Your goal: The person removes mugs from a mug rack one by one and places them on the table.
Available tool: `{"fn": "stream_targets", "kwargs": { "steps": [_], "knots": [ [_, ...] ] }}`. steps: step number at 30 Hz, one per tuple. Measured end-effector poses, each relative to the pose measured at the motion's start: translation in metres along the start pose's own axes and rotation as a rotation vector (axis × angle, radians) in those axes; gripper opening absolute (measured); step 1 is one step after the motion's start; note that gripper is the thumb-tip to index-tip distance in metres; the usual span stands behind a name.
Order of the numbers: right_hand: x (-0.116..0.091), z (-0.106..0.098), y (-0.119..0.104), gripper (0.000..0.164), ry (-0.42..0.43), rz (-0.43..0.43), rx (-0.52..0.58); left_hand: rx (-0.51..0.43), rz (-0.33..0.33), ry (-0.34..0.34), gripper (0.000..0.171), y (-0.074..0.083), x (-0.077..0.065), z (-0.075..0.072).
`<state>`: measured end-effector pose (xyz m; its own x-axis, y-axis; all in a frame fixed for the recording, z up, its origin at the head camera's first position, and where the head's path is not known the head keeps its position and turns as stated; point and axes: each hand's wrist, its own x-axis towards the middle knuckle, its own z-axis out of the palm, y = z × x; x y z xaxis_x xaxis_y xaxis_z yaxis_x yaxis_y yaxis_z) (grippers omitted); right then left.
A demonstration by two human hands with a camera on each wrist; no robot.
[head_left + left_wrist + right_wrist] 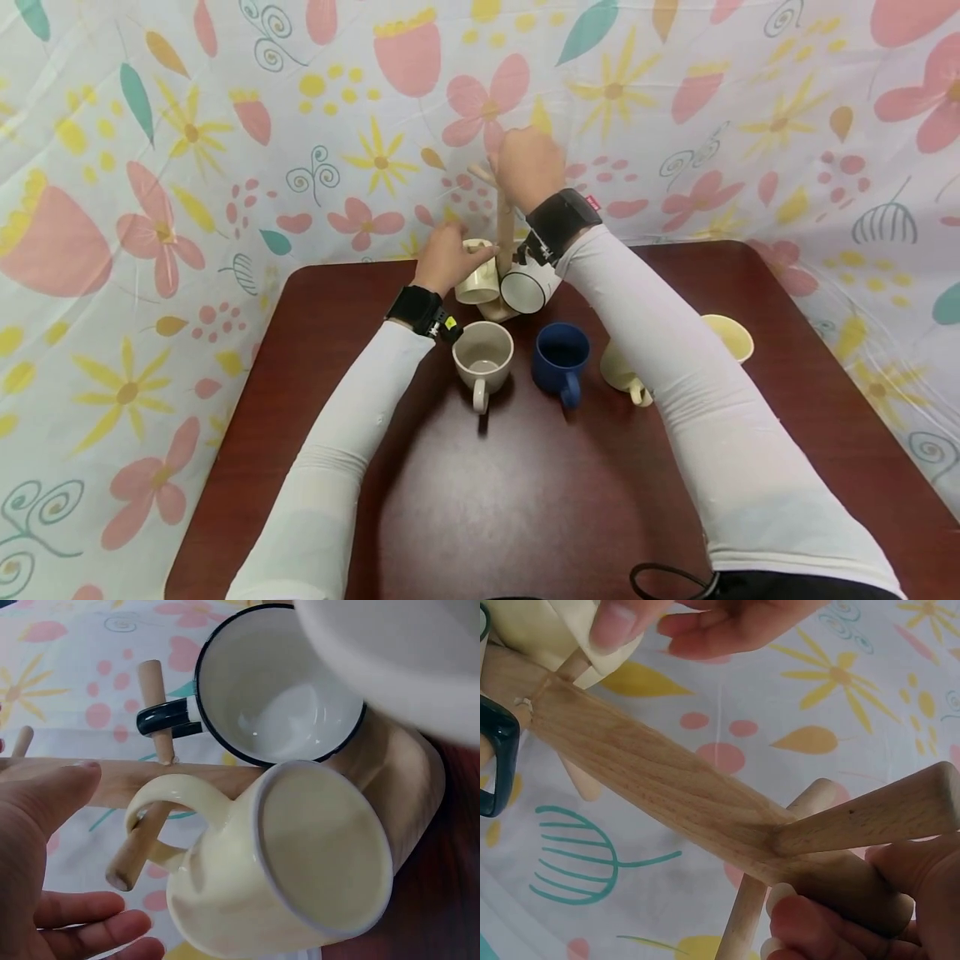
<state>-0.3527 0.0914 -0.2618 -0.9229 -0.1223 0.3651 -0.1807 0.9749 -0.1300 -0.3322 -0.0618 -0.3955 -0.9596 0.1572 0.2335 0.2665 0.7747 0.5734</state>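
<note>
Here, your right hand [531,167] grips the stand [660,765] by its top; your left hand [444,260], fingers apart, is beside the cream mug [322,847] hung on a left peg [135,853]. Brace firmly, adjusting it gently, clear of the white mug [281,690] at right.

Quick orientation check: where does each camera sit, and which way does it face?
Head: worn on the head, facing forward and down at the table; left hand, right hand and both sleeves show.
Left wrist: worn there, facing the cream mug on the wooden rack; left hand shows.
Right wrist: worn there, facing the wooden rack; both hands show.
Both wrist views share the wooden rack and cream mug.
</note>
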Motion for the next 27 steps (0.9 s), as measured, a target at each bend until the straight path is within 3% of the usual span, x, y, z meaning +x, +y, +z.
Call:
{"fn": "stream_targets", "kwargs": {
  "steps": [6, 16, 27],
  "knots": [
    [0.000, -0.002, 0.000, 0.043, -0.003, 0.005, 0.006, 0.011, -0.004, 0.014, 0.067, 0.005, 0.004, 0.007],
    [0.000, 0.001, -0.001, 0.042, -0.038, 0.008, -0.006, -0.006, -0.019, -0.024, 0.067, 0.006, 0.008, 0.013],
    [0.000, 0.002, 0.000, 0.042, -0.008, -0.008, -0.015, 0.004, -0.045, -0.083, 0.062, 0.008, 0.016, 0.011]
  ]
}}
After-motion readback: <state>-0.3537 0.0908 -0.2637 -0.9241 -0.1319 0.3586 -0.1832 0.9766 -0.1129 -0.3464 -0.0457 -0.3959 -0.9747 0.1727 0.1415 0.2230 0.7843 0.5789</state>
